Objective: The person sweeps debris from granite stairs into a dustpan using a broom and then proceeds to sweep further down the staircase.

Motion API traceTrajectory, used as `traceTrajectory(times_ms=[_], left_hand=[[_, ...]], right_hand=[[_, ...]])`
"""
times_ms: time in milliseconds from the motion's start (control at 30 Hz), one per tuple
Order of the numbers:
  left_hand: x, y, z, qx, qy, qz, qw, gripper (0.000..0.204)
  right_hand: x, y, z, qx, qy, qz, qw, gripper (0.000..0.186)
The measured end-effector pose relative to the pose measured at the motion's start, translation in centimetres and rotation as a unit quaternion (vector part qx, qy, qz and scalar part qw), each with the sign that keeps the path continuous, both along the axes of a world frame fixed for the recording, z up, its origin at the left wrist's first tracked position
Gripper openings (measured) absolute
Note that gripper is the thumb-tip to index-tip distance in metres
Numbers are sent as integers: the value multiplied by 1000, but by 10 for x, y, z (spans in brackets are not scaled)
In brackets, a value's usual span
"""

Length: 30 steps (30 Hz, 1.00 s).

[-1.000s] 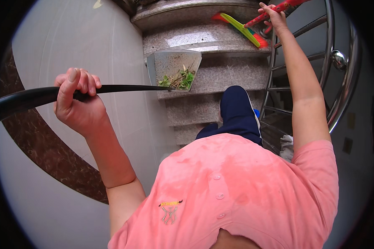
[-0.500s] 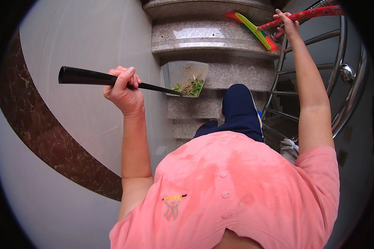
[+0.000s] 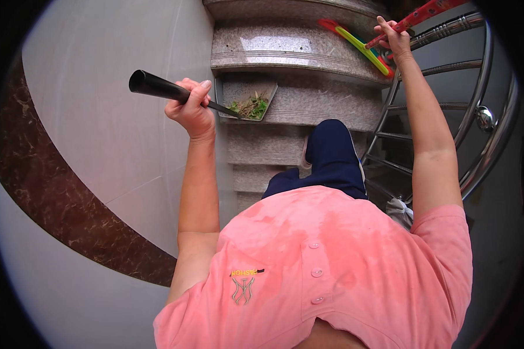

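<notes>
Our left hand [image 3: 192, 110] wraps its fingers tightly round the black handle [image 3: 157, 85] of a dustpan [image 3: 232, 92]. The dustpan is at the left side of the stairs [image 3: 314, 104], near the wall [image 3: 122, 134], with green leaves [image 3: 253, 108] in it; we cannot tell whether it touches a step. Our right hand [image 3: 397, 42] curls around the red handle [image 3: 429, 14] of a broom [image 3: 362, 50], one finger sticking out. The broom's yellow-green head is at the right end of a higher step, beside the metal railing [image 3: 448, 31].

Left of centre, I have the left hand [image 3: 191, 111] gripping the handle of a dustpan [image 3: 229, 91] bearing leafy scraps [image 3: 256, 108]; upper right, the right hand [image 3: 397, 43] grips a broom [image 3: 361, 49].
</notes>
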State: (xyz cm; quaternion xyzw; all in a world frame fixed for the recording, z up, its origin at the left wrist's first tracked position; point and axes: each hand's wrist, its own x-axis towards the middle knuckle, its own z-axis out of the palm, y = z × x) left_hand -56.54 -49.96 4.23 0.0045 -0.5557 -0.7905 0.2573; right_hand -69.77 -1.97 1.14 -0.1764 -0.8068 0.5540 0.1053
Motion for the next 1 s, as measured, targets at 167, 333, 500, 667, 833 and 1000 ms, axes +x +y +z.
traceTrajectory(times_ms=[167, 333, 500, 667, 833, 1000], left_hand=[[-6, 2, -21, -13, -15, 30, 999, 28], [-9, 5, -39, 24, -8, 4, 1000, 27], [-14, 4, -37, -2, -22, -5, 1000, 26], [-14, 4, -36, -11, -39, -3, 999, 26], [-14, 0, -40, -23, -40, -16, 999, 24], [-14, -1, -38, -8, -54, -16, 998, 25]], right_hand=[[6, 1, -1, -39, 38, -20, 998, 36], [8, -19, -10, -72, 140, -98, 983, 37], [4, -73, -6, -52, 123, -47, 990, 45], [5, -153, 14, -138, 123, -8, 983, 35], [16, -220, 41, -218, 120, 17, 968, 32], [36, -252, 76, -202, 134, 46, 969, 29]])
